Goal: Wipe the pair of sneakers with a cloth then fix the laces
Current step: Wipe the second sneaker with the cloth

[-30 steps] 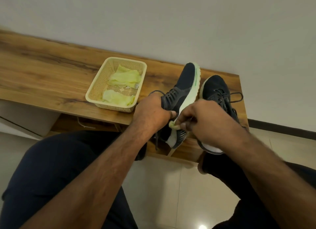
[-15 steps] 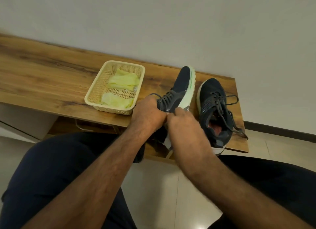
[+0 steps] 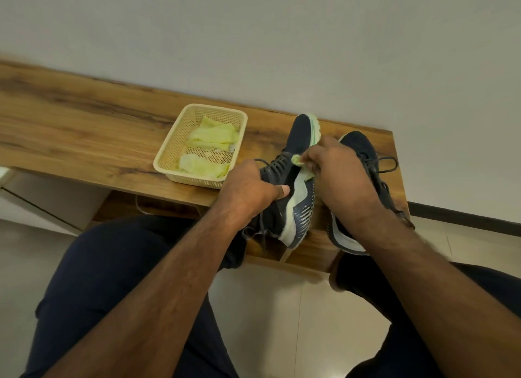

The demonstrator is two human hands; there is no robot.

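Note:
A dark navy sneaker point(image 3: 298, 140) with a white and pale green sole is tipped on its side at the bench's front edge. My left hand point(image 3: 248, 188) grips it around the collar, thumb on the upper. My right hand point(image 3: 338, 174) pinches a small yellow-green cloth point(image 3: 298, 161) against the sneaker's side, close to the sole. The second navy sneaker point(image 3: 363, 149) stands upright on the bench to the right, partly hidden behind my right hand and wrist, its laces loose.
A cream plastic basket point(image 3: 172, 157) holding more yellow-green cloths sits on the wooden bench point(image 3: 70, 129) left of the sneakers. A pale wall runs behind the bench. My knees in dark trousers and a tiled floor lie below.
My right hand has moved up along the tipped sneaker's side, from its heel toward the toe, and the cloth shows again. My left hand keeps its grip on the sneaker.

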